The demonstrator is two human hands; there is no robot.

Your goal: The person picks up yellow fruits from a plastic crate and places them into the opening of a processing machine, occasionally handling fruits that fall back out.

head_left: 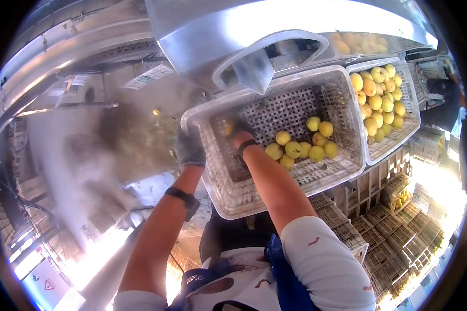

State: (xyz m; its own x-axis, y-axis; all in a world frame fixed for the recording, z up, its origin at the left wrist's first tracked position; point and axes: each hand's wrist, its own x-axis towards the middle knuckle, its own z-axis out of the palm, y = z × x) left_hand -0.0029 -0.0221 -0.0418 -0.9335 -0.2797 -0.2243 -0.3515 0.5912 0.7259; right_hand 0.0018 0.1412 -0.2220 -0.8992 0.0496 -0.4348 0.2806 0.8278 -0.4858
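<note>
White, perforated and rectangular, the plastic crate (342, 177) is apparently steadied at its left rim by the grey-gloved left hand (191, 149) and reached into by the dark-gloved right hand (240, 129) (neither grip can be told). Round yellow fruits (293, 150) are gathered rightward inside; gentle handling seems called for next.

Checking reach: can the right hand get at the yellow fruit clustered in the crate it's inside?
Likely yes: the right hand is within the crate, with no wall between it and the yellow fruit. Its grip is too blurred to judge.
</note>
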